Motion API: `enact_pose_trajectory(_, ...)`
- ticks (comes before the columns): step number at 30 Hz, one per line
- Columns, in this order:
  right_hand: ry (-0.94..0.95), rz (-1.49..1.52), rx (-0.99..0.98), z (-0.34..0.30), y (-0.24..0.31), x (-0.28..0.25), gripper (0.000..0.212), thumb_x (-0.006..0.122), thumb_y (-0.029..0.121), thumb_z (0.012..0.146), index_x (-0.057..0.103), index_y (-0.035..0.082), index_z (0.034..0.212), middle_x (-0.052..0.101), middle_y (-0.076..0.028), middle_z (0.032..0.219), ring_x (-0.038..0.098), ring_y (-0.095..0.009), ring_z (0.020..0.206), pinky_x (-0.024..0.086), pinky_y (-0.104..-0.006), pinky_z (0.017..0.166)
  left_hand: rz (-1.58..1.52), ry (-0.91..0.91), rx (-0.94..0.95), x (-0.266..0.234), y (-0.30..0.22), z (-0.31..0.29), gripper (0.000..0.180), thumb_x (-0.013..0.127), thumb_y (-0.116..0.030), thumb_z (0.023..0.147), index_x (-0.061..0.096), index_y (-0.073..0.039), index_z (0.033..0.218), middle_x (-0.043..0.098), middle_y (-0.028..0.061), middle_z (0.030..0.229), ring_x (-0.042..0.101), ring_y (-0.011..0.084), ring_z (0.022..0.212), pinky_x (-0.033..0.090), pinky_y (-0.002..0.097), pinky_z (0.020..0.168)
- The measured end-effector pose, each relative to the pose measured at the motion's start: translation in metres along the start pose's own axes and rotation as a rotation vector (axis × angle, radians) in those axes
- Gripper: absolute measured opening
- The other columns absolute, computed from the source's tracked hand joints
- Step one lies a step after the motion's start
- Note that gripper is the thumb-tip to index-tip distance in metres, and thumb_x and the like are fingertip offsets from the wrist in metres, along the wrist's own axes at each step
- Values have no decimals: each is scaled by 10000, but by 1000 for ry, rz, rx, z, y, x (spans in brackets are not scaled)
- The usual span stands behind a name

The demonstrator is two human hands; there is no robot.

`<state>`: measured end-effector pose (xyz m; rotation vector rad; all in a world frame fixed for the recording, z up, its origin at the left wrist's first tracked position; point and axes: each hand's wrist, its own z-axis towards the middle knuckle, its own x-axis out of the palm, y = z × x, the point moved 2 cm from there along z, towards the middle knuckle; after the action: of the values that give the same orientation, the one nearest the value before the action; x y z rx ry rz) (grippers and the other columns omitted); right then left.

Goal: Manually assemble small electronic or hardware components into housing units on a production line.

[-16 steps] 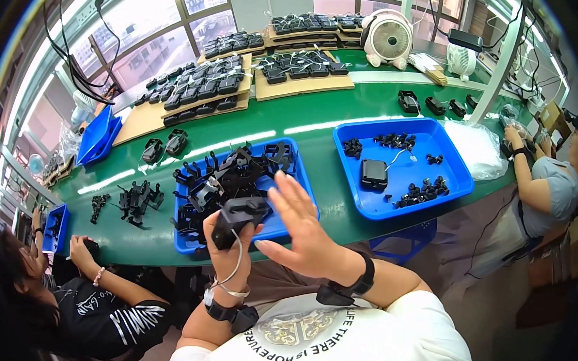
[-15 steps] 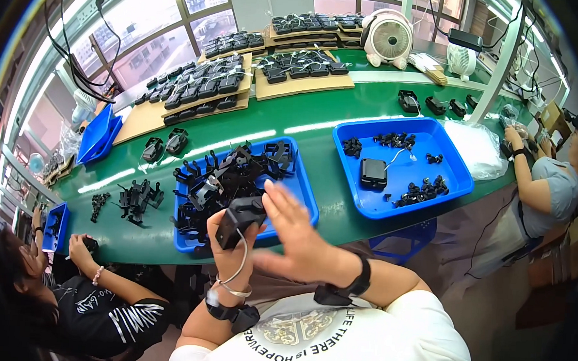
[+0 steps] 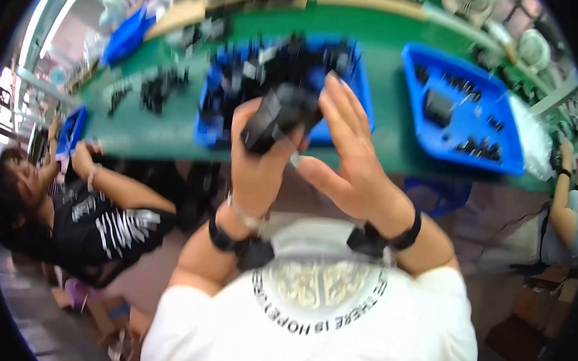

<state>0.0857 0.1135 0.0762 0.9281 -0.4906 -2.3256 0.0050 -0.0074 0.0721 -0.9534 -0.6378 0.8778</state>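
Observation:
In my left hand is a black boxy device, gripped with the fingers wrapped round it and tilted. The picture is smeared by motion, so its details are lost. Close on its right is my right hand, fingers stretched upward and the thumb apart, pointing at a small pale cable end below the device. Whether the thumb touches that end, I cannot tell. Just beyond both hands stands a blue tray heaped with black plastic brackets.
Another blue tray at the right holds a black box and small black parts. Black pieces lie on the green table at left. A co-worker sits at left; another person's arm shows at far right.
The view has tipped down and nearer to my body. My left hand still holds the device; my right hand has shifted from above its edge to beside it, thumb closer to the cable.

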Motion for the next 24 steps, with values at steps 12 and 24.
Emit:
enact_pose_trajectory(12,102,43,-33,1,-2,11,854,598,480,796,252,-62,1358,174,-253,1435,187,-378,1329,166,-417,1065,-354,-105,-249,-17,17,-3,437,547,109,795,368,-64,1154,576,99,1012,611,167,826,549,309,692)
enact_pose_trajectory(24,239,572,335,71,-36,-1,529,585,220,849,393,-20,1280,426,-151,1299,469,-211,1128,376,-278,892,-220,-13,-457,-46,0,42,497,661,20,757,366,-64,1148,543,61,952,570,117,726,492,237,580)
